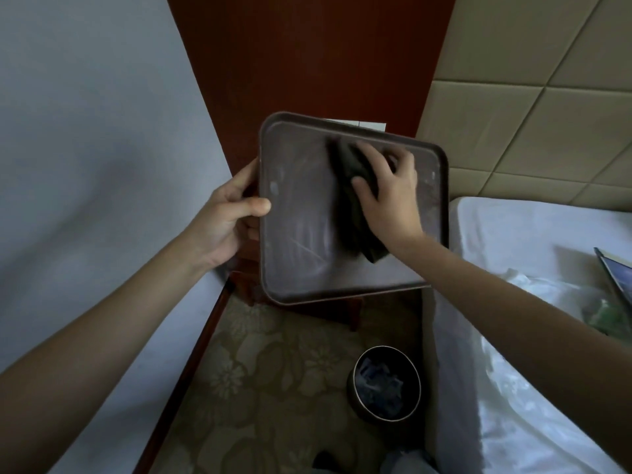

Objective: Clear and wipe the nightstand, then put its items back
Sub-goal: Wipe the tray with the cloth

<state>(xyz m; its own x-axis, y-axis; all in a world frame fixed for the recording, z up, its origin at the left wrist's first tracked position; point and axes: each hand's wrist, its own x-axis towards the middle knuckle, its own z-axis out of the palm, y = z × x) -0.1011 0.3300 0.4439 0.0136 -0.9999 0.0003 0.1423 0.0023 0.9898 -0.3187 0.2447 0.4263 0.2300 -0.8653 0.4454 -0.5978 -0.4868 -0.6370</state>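
A dark brown rectangular tray (297,213) is held up in the air, tilted toward me, above the nightstand. My left hand (227,217) grips its left rim, thumb on the inner face. My right hand (390,196) presses a dark crumpled cloth (352,186) flat against the tray's inner surface, right of its middle. Smeared streaks show on the tray's left half. The reddish wooden nightstand (246,282) is almost wholly hidden behind the tray; only a corner and a leg show.
A white bed (533,254) with a book (615,271) and a plastic bag (533,295) lies at the right. A round dark bin (384,388) with crumpled rubbish stands on the patterned carpet below. A white wall runs along the left. A white paper edge (362,125) peeks above the tray.
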